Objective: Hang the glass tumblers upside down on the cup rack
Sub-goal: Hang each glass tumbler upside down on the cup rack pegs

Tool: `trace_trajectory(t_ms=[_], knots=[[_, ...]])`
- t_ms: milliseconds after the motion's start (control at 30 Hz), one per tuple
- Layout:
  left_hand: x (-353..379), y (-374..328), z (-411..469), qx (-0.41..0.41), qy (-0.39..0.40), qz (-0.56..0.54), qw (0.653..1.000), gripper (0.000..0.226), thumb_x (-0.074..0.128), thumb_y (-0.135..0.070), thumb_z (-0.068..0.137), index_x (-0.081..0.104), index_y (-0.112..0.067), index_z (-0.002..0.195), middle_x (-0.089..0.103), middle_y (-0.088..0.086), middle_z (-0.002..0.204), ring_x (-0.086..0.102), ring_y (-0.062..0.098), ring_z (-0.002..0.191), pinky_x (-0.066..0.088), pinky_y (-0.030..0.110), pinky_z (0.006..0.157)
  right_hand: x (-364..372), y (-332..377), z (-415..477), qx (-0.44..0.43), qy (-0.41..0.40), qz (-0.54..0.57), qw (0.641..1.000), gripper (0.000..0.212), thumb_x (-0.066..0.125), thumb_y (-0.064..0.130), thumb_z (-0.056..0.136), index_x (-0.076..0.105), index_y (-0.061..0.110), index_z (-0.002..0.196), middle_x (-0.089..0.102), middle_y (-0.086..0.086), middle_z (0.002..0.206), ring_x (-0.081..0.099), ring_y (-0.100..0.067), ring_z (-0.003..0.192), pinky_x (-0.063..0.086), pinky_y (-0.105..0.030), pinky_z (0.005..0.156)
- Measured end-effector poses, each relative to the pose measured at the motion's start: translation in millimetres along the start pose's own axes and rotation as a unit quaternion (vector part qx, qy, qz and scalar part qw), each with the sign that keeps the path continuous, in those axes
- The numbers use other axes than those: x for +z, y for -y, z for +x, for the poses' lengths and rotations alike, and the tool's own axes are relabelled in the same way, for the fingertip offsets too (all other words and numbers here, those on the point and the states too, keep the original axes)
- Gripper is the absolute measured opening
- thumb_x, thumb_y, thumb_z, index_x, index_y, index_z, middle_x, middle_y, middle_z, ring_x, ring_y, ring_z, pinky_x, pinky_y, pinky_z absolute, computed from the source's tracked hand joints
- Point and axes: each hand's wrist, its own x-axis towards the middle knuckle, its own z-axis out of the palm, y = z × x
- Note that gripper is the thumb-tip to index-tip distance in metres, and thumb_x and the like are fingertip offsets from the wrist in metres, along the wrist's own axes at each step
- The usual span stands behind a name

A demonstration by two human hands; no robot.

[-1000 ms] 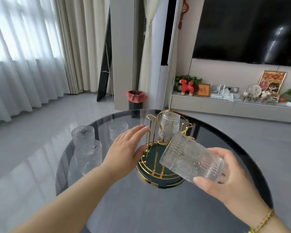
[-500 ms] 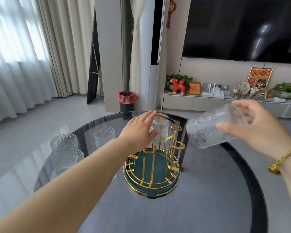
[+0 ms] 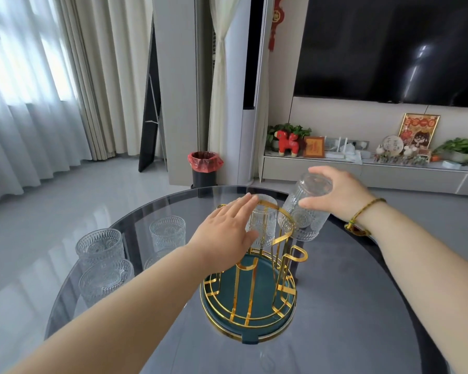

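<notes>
A gold wire cup rack (image 3: 250, 300) with a round teal base stands mid-table. One embossed glass tumbler (image 3: 264, 225) hangs upside down on a far prong. My right hand (image 3: 338, 194) grips a second tumbler (image 3: 303, 211) by its base, mouth down and tilted, just above the rack's right prong. My left hand (image 3: 224, 230) is flat with fingers spread against the rack's left side, partly hiding the hung glass. Three more tumblers stand upright at the table's left: far (image 3: 168, 236), middle (image 3: 100, 248), near (image 3: 106, 280).
The round dark glass table (image 3: 349, 306) has its far edge just behind the rack. Beyond it are a red-lined bin (image 3: 204, 168), a low shelf with ornaments (image 3: 362, 163) and a wall television (image 3: 395, 47). Curtains (image 3: 38, 90) hang at the left.
My right hand turned the tumbler from tilted sideways to mouth down and brought it left, over the rack. My left hand stayed at the rack's left side.
</notes>
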Motion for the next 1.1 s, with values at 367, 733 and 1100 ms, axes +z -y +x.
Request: trace_trajectory(t_ms=[367, 733, 1100], knots=[[1, 4, 1, 0.014, 0.003, 0.023, 1.000, 0.060, 0.032, -0.040, 0.094, -0.005, -0.026, 0.139, 0.000, -0.004, 0.154, 0.004, 0.014, 0.139, 0.000, 0.026, 0.109, 40, -15, 8, 0.019, 0.129, -0.042, 0.991, 0.077, 0.073, 0.024, 0.067, 0.033, 0.014, 0.132, 0.038, -0.010, 0.141, 0.035, -0.025, 0.128, 0.032, -0.036, 0.105], [6, 4, 1, 0.012, -0.014, 0.011, 1.000, 0.061, 0.034, -0.035, 0.094, -0.006, -0.026, 0.139, -0.001, -0.004, 0.154, 0.004, 0.015, 0.140, 0.000, 0.026, 0.108, 59, -24, 8, 0.015, 0.155, -0.054, 0.986, 0.075, 0.074, 0.026, 0.066, 0.036, 0.015, 0.130, 0.038, -0.010, 0.140, 0.032, -0.025, 0.128, 0.033, -0.040, 0.107], [3, 4, 1, 0.005, -0.006, 0.004, 1.000, 0.059, 0.036, -0.028, 0.095, -0.003, -0.027, 0.139, 0.002, -0.004, 0.154, 0.006, 0.017, 0.140, 0.002, 0.031, 0.112, 59, -27, 6, 0.026, 0.155, -0.026, 0.987, 0.079, 0.073, 0.027, 0.066, 0.031, 0.016, 0.132, 0.035, -0.010, 0.142, 0.030, -0.027, 0.130, 0.031, -0.044, 0.108]])
